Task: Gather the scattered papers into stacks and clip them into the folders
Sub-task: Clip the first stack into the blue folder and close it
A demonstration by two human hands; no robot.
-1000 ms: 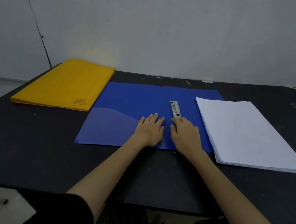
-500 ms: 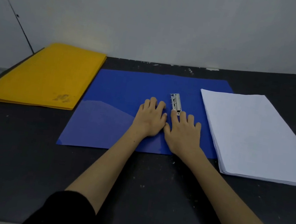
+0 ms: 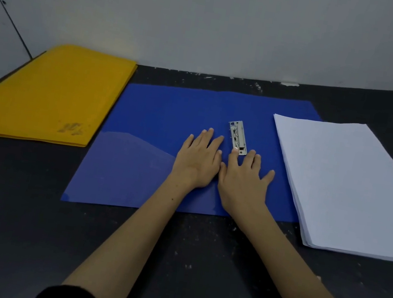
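Pressing flat, both hands, left hand (image 3: 200, 161) and right hand (image 3: 244, 179), held nothing on slick, floppy blue folder (image 3: 158, 122); best taken by edges near metal clip (image 3: 238, 137).

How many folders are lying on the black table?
2: an open blue plastic folder in the middle under both hands, and a closed yellow folder at the left. None seems hidden.

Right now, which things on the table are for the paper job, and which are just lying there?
For the job:
open blue folder
metal clip
white paper stack
yellow folders
left hand and right hand, flat on the blue folder

Just lying there:
white specks on the black table
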